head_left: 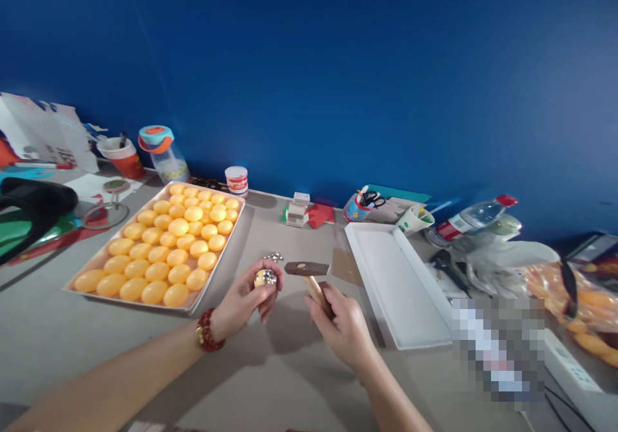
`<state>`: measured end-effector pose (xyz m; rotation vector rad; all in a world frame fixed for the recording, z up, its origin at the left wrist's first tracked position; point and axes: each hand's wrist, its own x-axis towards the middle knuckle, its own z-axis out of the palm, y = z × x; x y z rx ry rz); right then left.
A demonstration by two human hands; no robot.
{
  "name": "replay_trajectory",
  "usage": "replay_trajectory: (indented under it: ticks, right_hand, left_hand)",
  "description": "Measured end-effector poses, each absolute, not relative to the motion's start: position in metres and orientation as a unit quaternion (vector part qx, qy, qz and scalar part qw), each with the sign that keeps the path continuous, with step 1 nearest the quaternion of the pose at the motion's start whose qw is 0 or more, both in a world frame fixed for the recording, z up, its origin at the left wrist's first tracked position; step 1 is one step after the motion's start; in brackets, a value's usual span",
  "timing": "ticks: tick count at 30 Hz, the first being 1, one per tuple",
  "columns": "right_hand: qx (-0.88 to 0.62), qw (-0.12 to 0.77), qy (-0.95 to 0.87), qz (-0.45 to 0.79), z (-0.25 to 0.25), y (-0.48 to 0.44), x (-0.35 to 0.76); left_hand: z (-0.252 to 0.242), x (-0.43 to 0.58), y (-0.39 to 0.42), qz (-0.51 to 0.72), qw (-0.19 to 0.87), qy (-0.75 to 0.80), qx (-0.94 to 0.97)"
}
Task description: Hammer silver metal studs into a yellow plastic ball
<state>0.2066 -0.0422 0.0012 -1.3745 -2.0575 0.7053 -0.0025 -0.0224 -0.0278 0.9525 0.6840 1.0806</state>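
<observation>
My left hand (248, 297) is closed around a small yellow ball (265, 278) with shiny silver studs on it, held just above the grey table. My right hand (340, 322) grips the wooden handle of a small hammer (307, 268), whose dark head points left towards the ball, a short gap away. A few loose silver studs (273, 257) lie on the table just behind the ball. A red bead bracelet (206, 330) sits on my left wrist.
A tray (72, 284) full of yellow balls lies at the left. A white tray (403, 284) lies right of my hands. Cups, a scissors pot (360, 208), a water bottle (476, 216), an orange bag (579, 297) and a power strip (574, 374) crowd the back and right.
</observation>
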Motion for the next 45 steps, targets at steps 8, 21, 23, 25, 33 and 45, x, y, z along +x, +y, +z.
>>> replay_trajectory:
  ticks: [8, 21, 23, 25, 33, 45]
  right_hand:
    - [-0.507, 0.281, -0.766, 0.278, 0.002, -0.041, 0.207]
    - [-0.515, 0.279, -0.731, 0.35, 0.002, -0.043, 0.206]
    - [-0.514, 0.294, -0.705, 0.392, 0.003, -0.044, 0.204]
    - [-0.514, 0.312, -0.662, 0.448, 0.004, -0.045, 0.2]
    - [-0.463, 0.356, -0.55, 0.597, -0.002, -0.047, 0.182]
    - [-0.432, 0.377, -0.512, 0.639, -0.01, -0.05, 0.181]
  left_hand:
    - [-0.032, -0.003, -0.027, 0.48, 0.657, 0.321, 0.485]
    - [-0.034, -0.002, -0.025, 0.473, 0.653, 0.242, 0.54]
    - [-0.032, -0.003, -0.027, 0.459, 0.645, 0.241, 0.562]
    - [-0.031, -0.005, -0.031, 0.447, 0.621, 0.253, 0.592]
    - [-0.029, -0.014, -0.041, 0.37, 0.481, 0.313, 0.731]
    - [-0.021, -0.011, -0.046, 0.382, 0.486, 0.286, 0.732]
